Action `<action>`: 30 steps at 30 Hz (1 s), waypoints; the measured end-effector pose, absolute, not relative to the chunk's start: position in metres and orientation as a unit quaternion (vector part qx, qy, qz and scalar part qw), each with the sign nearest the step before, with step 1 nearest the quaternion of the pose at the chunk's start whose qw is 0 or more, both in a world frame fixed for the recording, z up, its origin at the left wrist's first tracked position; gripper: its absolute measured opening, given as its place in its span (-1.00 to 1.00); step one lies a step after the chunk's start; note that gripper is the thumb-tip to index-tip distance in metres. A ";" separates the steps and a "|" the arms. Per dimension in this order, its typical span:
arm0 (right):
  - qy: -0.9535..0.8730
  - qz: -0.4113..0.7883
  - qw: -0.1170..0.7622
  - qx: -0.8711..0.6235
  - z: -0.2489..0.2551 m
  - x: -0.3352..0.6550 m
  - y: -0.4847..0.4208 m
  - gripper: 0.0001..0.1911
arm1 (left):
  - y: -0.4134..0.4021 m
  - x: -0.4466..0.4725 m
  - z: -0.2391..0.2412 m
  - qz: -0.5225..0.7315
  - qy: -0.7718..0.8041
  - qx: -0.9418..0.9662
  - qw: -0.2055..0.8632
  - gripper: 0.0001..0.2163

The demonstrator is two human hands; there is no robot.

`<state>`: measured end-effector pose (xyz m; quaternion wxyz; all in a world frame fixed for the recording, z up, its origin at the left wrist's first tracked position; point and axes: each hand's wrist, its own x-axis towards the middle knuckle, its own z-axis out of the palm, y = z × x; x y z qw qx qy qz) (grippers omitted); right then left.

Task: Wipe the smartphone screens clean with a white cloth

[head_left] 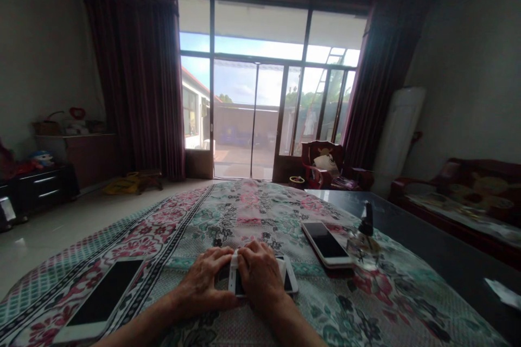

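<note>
A white smartphone lies sideways on the patterned cloth in front of me, its dark screen partly covered. My left hand grips its left end, thumb along the near edge and fingers at the far side. Over the middle of the screen, my right hand presses down with curled fingers on a thin white wipe, which looks like tissue or cloth. Most of the wipe is hidden under that hand.
A second white phone lies to the right, beside a clear bottle with a black pump. Another white phone lies at the left. The floral tablecloth covers the surface; a dark tabletop shows at right.
</note>
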<state>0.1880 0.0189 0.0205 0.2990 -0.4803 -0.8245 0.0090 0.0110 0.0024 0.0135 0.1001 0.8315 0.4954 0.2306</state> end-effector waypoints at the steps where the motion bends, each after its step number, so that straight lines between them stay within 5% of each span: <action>1: -0.825 0.008 0.296 -0.481 0.020 0.188 0.019 -0.76 | 0.002 0.011 0.013 0.232 0.497 0.830 0.100 -0.35; 30: -0.848 0.041 0.278 -0.449 0.027 0.189 0.025 -0.78 | 0.002 0.011 0.016 0.244 0.500 0.823 0.116 -0.36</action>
